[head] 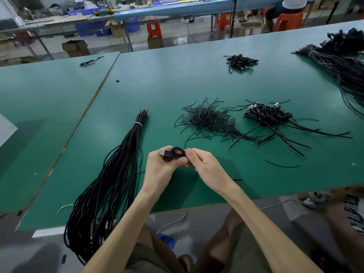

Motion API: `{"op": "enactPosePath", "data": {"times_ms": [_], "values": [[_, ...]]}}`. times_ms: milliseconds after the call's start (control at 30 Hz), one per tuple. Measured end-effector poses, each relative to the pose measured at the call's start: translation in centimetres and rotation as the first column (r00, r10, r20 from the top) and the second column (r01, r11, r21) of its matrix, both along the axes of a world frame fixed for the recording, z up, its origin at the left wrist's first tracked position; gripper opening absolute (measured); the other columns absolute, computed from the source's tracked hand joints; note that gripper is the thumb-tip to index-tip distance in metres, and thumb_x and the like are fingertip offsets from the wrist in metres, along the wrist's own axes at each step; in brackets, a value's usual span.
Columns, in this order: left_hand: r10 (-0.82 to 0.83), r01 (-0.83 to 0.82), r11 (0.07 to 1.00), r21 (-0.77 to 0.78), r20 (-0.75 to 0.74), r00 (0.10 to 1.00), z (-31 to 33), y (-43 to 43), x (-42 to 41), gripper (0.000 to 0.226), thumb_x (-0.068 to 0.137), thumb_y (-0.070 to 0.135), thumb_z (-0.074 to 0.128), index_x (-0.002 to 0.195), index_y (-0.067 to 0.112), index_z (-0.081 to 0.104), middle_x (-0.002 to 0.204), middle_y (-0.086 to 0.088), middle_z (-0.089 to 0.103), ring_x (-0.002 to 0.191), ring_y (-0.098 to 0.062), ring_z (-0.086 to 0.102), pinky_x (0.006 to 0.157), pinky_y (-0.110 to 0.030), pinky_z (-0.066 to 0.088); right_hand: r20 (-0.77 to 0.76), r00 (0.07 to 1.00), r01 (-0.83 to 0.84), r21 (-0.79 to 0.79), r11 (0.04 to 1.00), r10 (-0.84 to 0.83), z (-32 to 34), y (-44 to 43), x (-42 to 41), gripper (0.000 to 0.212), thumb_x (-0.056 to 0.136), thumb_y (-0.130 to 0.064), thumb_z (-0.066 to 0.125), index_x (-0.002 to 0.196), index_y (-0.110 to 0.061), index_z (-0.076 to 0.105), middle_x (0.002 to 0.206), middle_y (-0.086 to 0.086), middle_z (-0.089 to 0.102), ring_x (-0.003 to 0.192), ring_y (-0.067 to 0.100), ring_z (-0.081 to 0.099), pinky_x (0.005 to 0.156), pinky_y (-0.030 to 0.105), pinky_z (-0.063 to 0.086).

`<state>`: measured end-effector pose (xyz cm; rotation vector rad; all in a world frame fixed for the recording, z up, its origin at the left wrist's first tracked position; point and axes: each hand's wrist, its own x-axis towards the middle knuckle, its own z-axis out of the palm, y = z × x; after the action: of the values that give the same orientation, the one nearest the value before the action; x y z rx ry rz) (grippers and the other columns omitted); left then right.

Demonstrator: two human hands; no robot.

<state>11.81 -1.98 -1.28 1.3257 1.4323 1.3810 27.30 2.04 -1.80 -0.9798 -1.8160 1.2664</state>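
Observation:
Above the near edge of the green table [177,81], both my hands hold one small coiled black USB cable [177,152]. My left hand [160,167] grips the coil with the metal plug sticking out at its top left. My right hand [204,166] pinches the coil's right side between thumb and fingers. To the left lies a long bundle of black cables [110,184] tied with a white band, its tail hanging over the table edge.
A heap of short black tie wires [206,119] lies ahead, and a pile of coiled cables [269,115] sits to its right. A smaller pile [240,61] is farther back. Another large bundle [342,62] lies at the far right. Benches, stools and boxes stand beyond.

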Motion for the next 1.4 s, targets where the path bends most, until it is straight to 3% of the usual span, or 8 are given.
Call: {"op": "enactPosePath", "data": {"times_ms": [133, 233, 500, 600, 667, 800, 1033, 1400], "values": [[0.109, -0.107, 0.994, -0.023, 0.163, 0.981, -0.2, -0.2, 1.3, 0.014, 0.080, 0.009, 0.085, 0.091, 0.008, 0.078, 0.087, -0.006, 0.079, 0.083, -0.015, 0.075, 0.076, -0.020, 0.055, -0.047, 0.998, 0.041, -0.009, 0.999, -0.041, 0.1, 0.1, 0.0, 0.041, 0.110, -0.030, 0.045, 0.070, -0.021, 0.045, 0.060, -0.020, 0.043, 0.060, 0.002, 0.037, 0.061, 0.019, 0.034], [0.133, -0.131, 0.991, -0.022, 0.167, 0.977, -0.1, -0.3, 1.8, 0.012, 0.079, 0.014, 0.087, 0.089, 0.014, 0.080, 0.085, -0.005, 0.079, 0.076, -0.011, 0.072, 0.071, -0.017, 0.053, -0.083, 0.994, 0.066, -0.006, 0.998, -0.066, 0.0, 0.1, 0.1, 0.041, 0.111, -0.029, 0.043, 0.070, -0.024, 0.043, 0.060, -0.020, 0.042, 0.060, 0.002, 0.036, 0.061, 0.018, 0.033], [0.210, -0.207, 0.978, 0.035, -0.167, 0.963, 0.2, -0.6, 2.3, 0.007, 0.086, 0.024, 0.081, 0.089, 0.028, 0.077, 0.083, 0.020, 0.077, 0.082, 0.000, 0.072, 0.080, -0.014, 0.053, -0.063, 0.995, 0.078, 0.000, 0.997, -0.078, 0.2, 0.0, 0.2, 0.039, 0.111, -0.028, 0.043, 0.073, -0.022, 0.050, 0.059, -0.024, 0.051, 0.058, -0.002, 0.045, 0.061, 0.014, 0.037], [0.197, -0.175, 0.979, 0.101, -0.281, 0.939, -0.1, -1.0, 2.1, 0.028, 0.092, 0.010, 0.074, 0.090, 0.038, 0.072, 0.086, 0.024, 0.075, 0.085, 0.000, 0.070, 0.082, -0.009, 0.050, -0.065, 0.996, 0.067, -0.016, 0.998, -0.068, 0.3, 0.0, 0.3, 0.039, 0.111, -0.029, 0.042, 0.076, -0.016, 0.052, 0.058, -0.022, 0.052, 0.056, -0.001, 0.045, 0.061, 0.016, 0.035], [0.208, -0.156, 0.974, 0.162, -0.386, 0.899, -0.2, -1.4, 1.9, 0.027, 0.093, 0.007, 0.073, 0.096, 0.034, 0.074, 0.090, 0.022, 0.073, 0.088, 0.001, 0.067, 0.084, -0.009, 0.047, -0.065, 0.996, 0.059, -0.028, 0.998, -0.061, 0.2, 0.1, 0.3, 0.040, 0.111, -0.031, 0.042, 0.076, -0.015, 0.051, 0.060, -0.015, 0.046, 0.057, 0.003, 0.038, 0.062, 0.021, 0.031], [0.303, -0.143, 0.938, 0.316, -0.547, 0.780, -0.9, -2.2, 1.3, 0.015, 0.093, 0.015, 0.074, 0.108, 0.018, 0.077, 0.103, 0.013, 0.071, 0.090, -0.010, 0.067, 0.087, -0.037, 0.056, -0.067, 0.996, 0.048, -0.046, 0.998, -0.052, 0.2, 0.1, 0.4, 0.041, 0.111, -0.034, 0.041, 0.076, -0.016, 0.050, 0.072, 0.003, 0.042, 0.059, 0.007, 0.033, 0.062, 0.027, 0.030], [0.474, 0.042, 0.830, 0.556, -0.744, 0.470, -1.0, -2.1, 1.1, 0.013, 0.095, 0.012, 0.072, 0.108, 0.014, 0.074, 0.104, 0.001, 0.069, 0.086, -0.022, 0.063, 0.078, -0.036, 0.051, -0.096, 0.993, 0.061, -0.104, 0.993, -0.071, 0.4, 0.2, 0.2, 0.042, 0.111, -0.034, 0.042, 0.074, -0.016, 0.050, 0.068, -0.003, 0.042, 0.062, 0.010, 0.036, 0.062, 0.030, 0.032], [0.546, 0.085, 0.766, 0.638, -0.714, 0.438, -0.6, -0.8, 0.6, 0.007, 0.099, 0.019, 0.070, 0.100, 0.015, 0.075, 0.100, 0.005, 0.072, 0.081, -0.019, 0.067, 0.074, -0.037, 0.051, -0.106, 0.991, 0.065, -0.112, 0.992, -0.077, 0.4, 0.2, 0.1, 0.045, 0.111, -0.035, 0.042, 0.070, -0.018, 0.046, 0.064, -0.008, 0.038, 0.061, 0.011, 0.033, 0.061, 0.032, 0.028]]}}
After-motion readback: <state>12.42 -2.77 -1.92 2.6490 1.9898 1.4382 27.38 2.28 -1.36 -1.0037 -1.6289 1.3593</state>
